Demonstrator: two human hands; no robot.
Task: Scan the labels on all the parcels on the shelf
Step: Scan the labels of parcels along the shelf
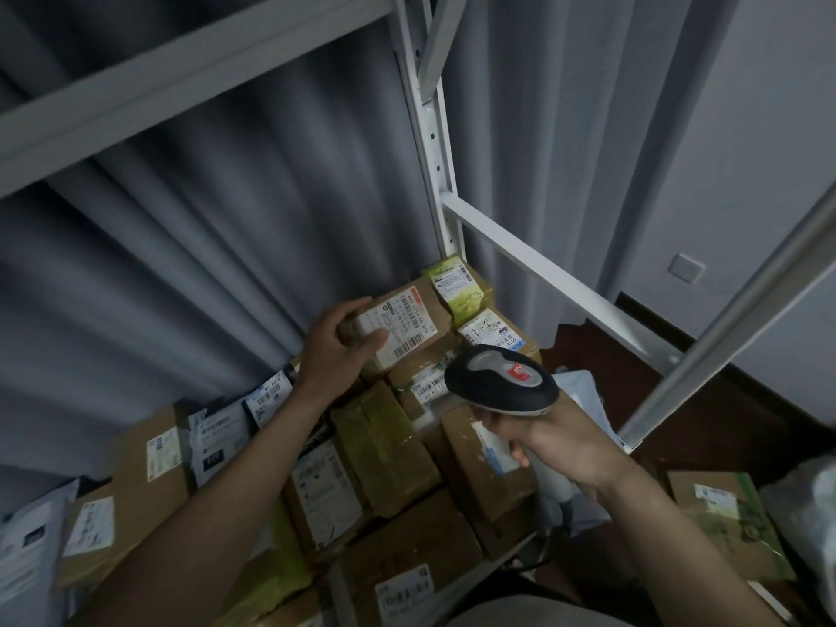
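Parcel (402, 325) and scanner (502, 377) in hands

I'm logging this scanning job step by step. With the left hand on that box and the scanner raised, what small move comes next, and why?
Probably aim the scanner up at the barcode label: the left hand grips the box label-up, while the right hand points the scanner head lower.
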